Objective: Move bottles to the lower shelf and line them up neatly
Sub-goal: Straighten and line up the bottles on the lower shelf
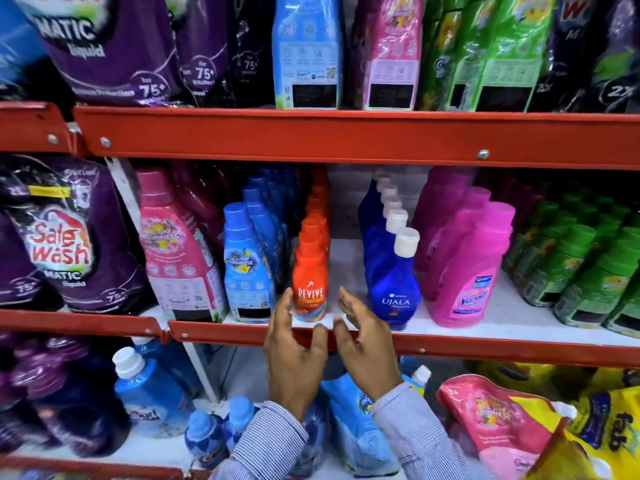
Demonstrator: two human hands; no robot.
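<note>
A row of orange Revive bottles (310,271) stands front to back on the middle shelf (450,344). My left hand (292,358) is just left of the front bottle, fingers spread, holding nothing. My right hand (363,351) is just right of it, also spread and empty. Neither hand touches the bottle. Blue Ujala bottles (393,285) with white caps line up to the right. Light blue bottles (246,268) line up to the left. The lower shelf (145,448) holds blue bottles (149,393) and pouches, partly hidden by my arms.
Pink Vanish bottles (467,271) and green bottles (588,271) fill the middle shelf's right side. A pink bottle (176,244) and purple Safe Wash pouches (62,244) stand left. A gap of bare shelf lies between the orange and Ujala rows. Pouches crowd the top shelf.
</note>
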